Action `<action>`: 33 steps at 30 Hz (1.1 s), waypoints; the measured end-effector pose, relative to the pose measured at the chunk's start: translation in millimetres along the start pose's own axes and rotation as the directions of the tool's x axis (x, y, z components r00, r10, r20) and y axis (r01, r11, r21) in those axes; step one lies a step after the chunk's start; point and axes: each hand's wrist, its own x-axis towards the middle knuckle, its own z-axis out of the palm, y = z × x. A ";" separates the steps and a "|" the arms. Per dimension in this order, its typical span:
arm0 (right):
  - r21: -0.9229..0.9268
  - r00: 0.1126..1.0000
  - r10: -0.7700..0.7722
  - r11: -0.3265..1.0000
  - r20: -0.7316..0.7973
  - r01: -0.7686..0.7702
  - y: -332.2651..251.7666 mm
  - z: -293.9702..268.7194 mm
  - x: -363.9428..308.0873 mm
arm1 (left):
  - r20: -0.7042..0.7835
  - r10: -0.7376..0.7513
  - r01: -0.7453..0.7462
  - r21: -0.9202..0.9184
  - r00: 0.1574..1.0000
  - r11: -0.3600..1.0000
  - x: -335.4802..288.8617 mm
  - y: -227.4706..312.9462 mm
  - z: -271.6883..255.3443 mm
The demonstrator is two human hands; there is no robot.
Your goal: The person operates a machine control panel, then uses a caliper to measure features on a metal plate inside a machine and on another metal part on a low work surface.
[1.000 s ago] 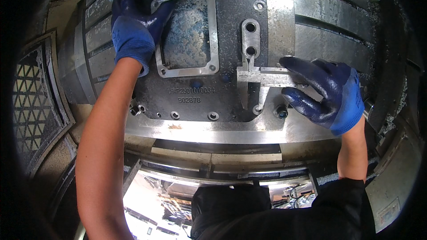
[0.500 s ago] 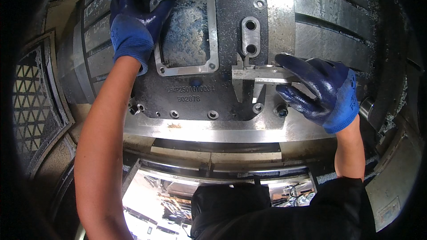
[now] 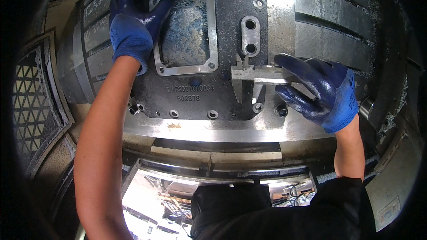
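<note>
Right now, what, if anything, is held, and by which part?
The right hand holds a slide caliper by the part right of its jaws. Whether the left hand grips the rectangular frame cannot be told.

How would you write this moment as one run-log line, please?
left hand: at left side of metal frame | right hand: holding caliper, jaws parted | caliper: over dark plate, near two-hole boss
</note>
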 end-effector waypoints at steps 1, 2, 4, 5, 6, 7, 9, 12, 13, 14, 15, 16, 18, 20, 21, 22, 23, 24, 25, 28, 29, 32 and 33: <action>0.001 1.000 0.001 1.000 0.002 -0.001 0.3 0.7 -0.3 | 0.004 -0.002 0.002 0.000 1.000 1.000 0.1 0.6 -0.3; 0.001 1.000 0.002 1.000 0.004 -0.002 0.5 1.2 -0.6 | 0.005 0.000 0.000 -0.009 1.000 1.000 0.0 -1.5 0.8; -0.001 1.000 0.001 1.000 0.002 -0.001 0.7 1.2 -0.4 | 0.005 0.003 -0.002 -0.028 1.000 1.000 0.2 -6.3 2.8; -0.002 1.000 0.000 1.000 0.001 0.000 0.7 1.1 -0.4 | 0.007 0.000 0.001 -0.026 1.000 1.000 -0.1 -7.3 3.3; -0.001 1.000 0.001 1.000 0.003 -0.001 0.8 1.2 -0.5 | 0.009 -0.004 0.004 -0.023 1.000 1.000 -0.1 -7.0 3.2; 0.000 1.000 0.003 1.000 0.005 -0.003 0.8 1.3 -0.6 | 0.011 -0.007 0.007 -0.021 1.000 1.000 -0.1 -6.8 3.2; 0.000 1.000 0.002 1.000 0.005 -0.002 0.8 1.3 -0.5 | 0.016 -0.013 0.013 -0.026 1.000 1.000 -0.3 -7.9 3.4; 0.001 1.000 0.001 1.000 0.002 -0.001 0.4 1.5 -0.3 | 0.033 -0.030 0.031 -0.035 0.999 0.999 -0.2 -6.7 2.4; 0.003 1.000 0.005 1.000 0.003 -0.005 0.5 1.6 -0.5 | 0.041 -0.036 0.038 -0.039 0.998 0.999 -0.2 -5.4 2.2; 0.006 1.000 0.009 1.000 0.005 -0.009 0.5 1.7 -0.7 | 0.043 -0.035 0.037 -0.041 0.998 0.998 -0.3 -3.9 1.5; 0.002 1.000 0.009 1.000 0.006 -0.009 0.6 1.7 -0.7 | 0.045 -0.033 0.035 -0.042 0.998 0.999 -0.4 -2.4 0.2; -0.001 1.000 0.009 1.000 0.007 -0.009 0.8 1.7 -0.7 | 0.047 -0.031 0.033 -0.042 0.998 0.999 -0.4 -1.6 -0.3; 0.007 1.000 0.010 1.000 0.009 -0.010 0.5 1.6 -0.6 | 0.043 -0.028 0.030 -0.043 0.999 0.999 -0.2 -4.8 1.5; 0.027 1.000 0.011 1.000 0.011 -0.012 -0.3 1.4 -0.4 | 0.038 -0.025 0.027 -0.040 0.999 0.999 -0.3 -6.5 1.7; 0.023 1.000 0.010 1.000 0.011 -0.011 -0.1 1.6 -0.5 | 0.036 -0.025 0.026 -0.037 0.999 0.999 -0.6 -6.1 1.9; 0.018 1.000 0.009 1.000 0.012 -0.010 0.3 1.8 -0.6 | 0.033 -0.024 0.026 -0.035 0.999 0.999 -0.9 -5.7 2.1; 0.014 1.000 0.008 1.000 0.012 -0.008 0.4 1.9 -0.8 | 0.028 -0.024 0.025 -0.039 0.999 0.999 -1.1 -5.4 2.5; 0.016 1.000 0.011 1.000 0.016 -0.012 0.0 1.8 -0.8 | 0.022 -0.024 0.025 -0.041 0.999 0.999 -1.1 -5.2 2.1; 0.017 1.000 0.014 1.000 0.020 -0.014 -0.6 1.4 -0.9 | 0.017 -0.024 0.025 -0.044 1.000 0.999 -1.1 -5.2 1.6; 0.018 1.000 0.008 1.000 0.020 -0.008 0.8 1.7 -1.1 | 0.020 -0.035 0.036 -0.045 0.999 0.998 -0.6 -5.2 2.9; 0.018 1.000 0.004 1.000 0.018 -0.004 1.7 1.9 -1.1 | 0.019 -0.033 0.034 -0.044 0.999 0.998 -0.1 -4.1 2.9; 0.027 1.000 -0.008 1.000 -0.013 0.009 0.2 3.2 -1.9 | 0.010 -0.019 0.019 -0.039 1.000 0.999 -0.6 -2.9 2.3; 0.042 1.000 -0.005 0.999 -0.013 0.006 -0.5 2.9 -1.5 | 0.010 -0.009 0.009 -0.036 1.000 0.999 -0.1 -4.3 2.3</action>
